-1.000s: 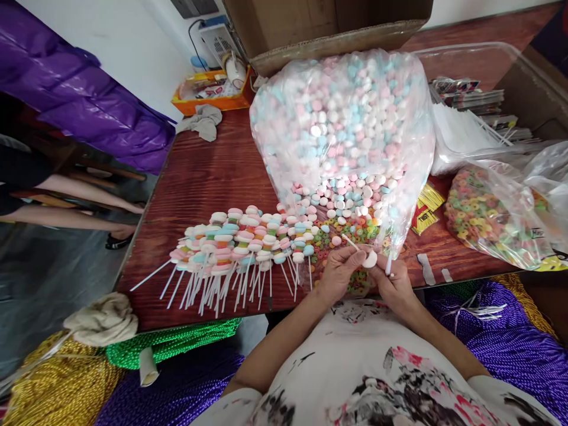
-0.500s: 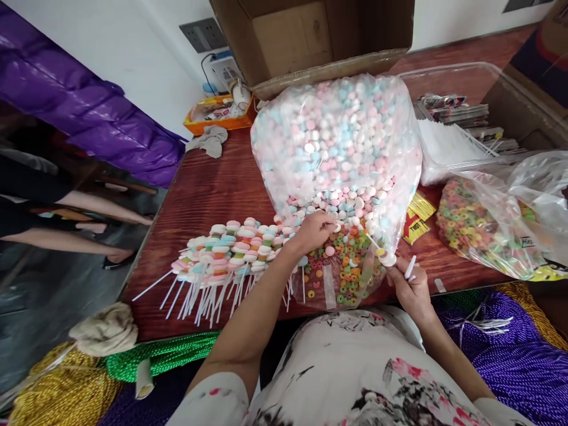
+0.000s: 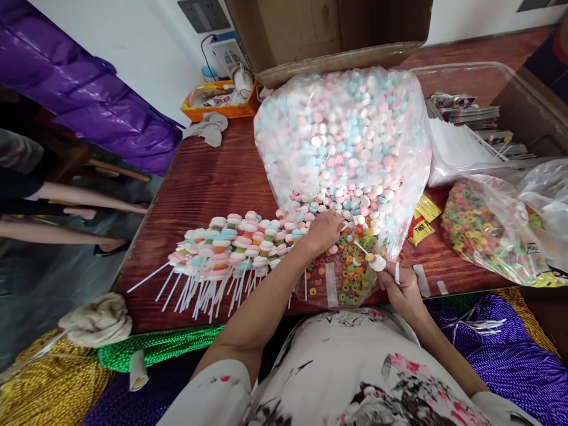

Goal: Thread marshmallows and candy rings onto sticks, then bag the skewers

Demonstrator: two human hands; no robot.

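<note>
My left hand (image 3: 325, 229) reaches into the mouth of a big clear bag of pink, blue and white marshmallow discs (image 3: 341, 130), fingers curled among the loose candies; what it grips is hidden. My right hand (image 3: 399, 288) holds a white stick (image 3: 369, 253) near the table's front edge, with a white disc and a yellow ring threaded on it. Coloured cereal rings (image 3: 350, 269) lie between my hands. To the left lies a pile of finished candy skewers (image 3: 226, 245), sticks pointing toward me.
A second bag of coloured rings (image 3: 483, 228) lies at right, with a clear tub of sticks and packets (image 3: 470, 130) behind it. A cardboard box (image 3: 328, 29) stands at the back. Coils of green, gold and purple cord (image 3: 164, 346) hang below the table edge. Another person's legs show at left.
A second ago both hands were together on the stick at the table edge. My left hand has since let go and reached forward into the marshmallow bag; my right hand keeps the stick.
</note>
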